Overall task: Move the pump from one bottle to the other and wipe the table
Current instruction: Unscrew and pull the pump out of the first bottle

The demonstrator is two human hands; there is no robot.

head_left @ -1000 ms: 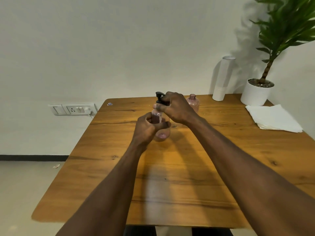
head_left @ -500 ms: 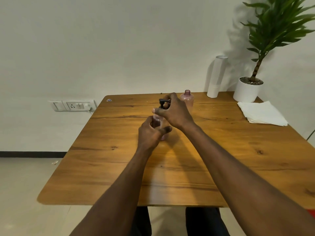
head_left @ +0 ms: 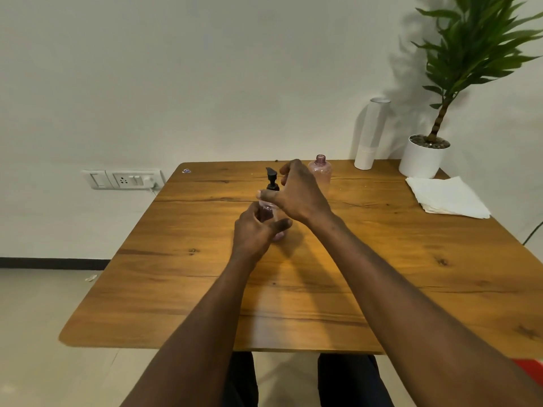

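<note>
A small pink bottle (head_left: 277, 235) stands at the middle of the wooden table (head_left: 382, 274), mostly hidden by my left hand (head_left: 254, 233), which is wrapped around its body. A black pump (head_left: 271, 179) sits in its neck, with the nozzle pointing left. My right hand (head_left: 296, 192) comes over from the right. Its thumb lies across the neck just under the pump's collar, and its fingers curl behind the pump. A second pink bottle (head_left: 321, 171), with an uncovered neck, stands just behind my right hand.
A stack of white paper napkins (head_left: 446, 196) lies at the table's right edge. A white roll (head_left: 370, 133) and a potted plant (head_left: 423, 155) stand at the back right corner. A wall socket (head_left: 123, 179) is to the left.
My right hand has slid down off the pump head, so the nozzle now shows. My left hand still holds the bottle. The view has pulled back and shows more of the table.
</note>
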